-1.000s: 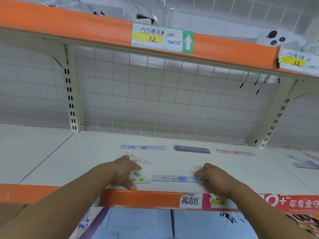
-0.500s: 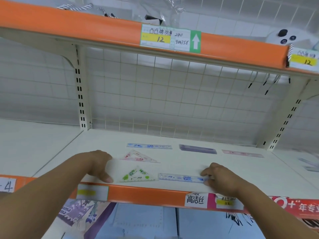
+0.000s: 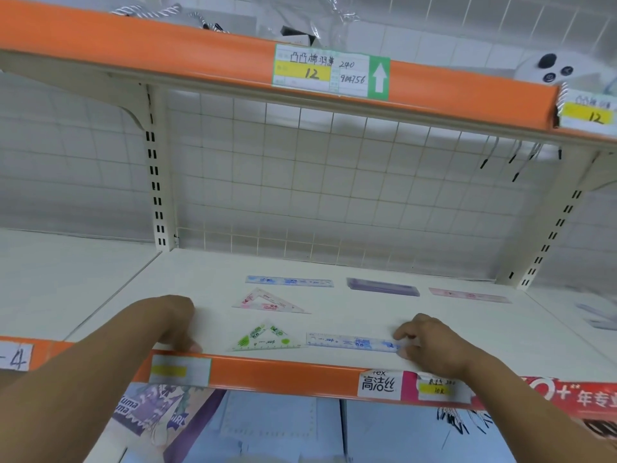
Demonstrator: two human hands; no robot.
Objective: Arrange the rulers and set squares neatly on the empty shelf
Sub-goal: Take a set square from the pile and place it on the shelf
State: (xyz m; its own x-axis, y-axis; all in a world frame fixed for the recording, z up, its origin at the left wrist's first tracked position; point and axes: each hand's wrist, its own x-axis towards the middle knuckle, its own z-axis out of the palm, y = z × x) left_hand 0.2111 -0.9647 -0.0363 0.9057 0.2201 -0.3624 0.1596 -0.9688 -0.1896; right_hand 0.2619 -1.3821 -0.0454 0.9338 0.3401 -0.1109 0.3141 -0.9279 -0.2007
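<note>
On the white shelf a green set square lies flat near the front edge, with a blue ruler end to end on its right. My right hand pinches the ruler's right end between thumb and fingers. Off to the left of the green set square, and apart from it, my left hand rests its fingertips on the shelf and holds nothing. Behind lie a pink set square, another blue ruler, a purple ruler stack and a pink ruler.
An orange front rail with price labels edges the shelf. A wire grid back panel and an upper orange shelf close in the space. More rulers lie on the neighbouring shelf at right. Packaged goods sit below.
My left hand has let go of the green set square and slid left along the front edge. My right hand has stayed on the blue ruler's right end.
</note>
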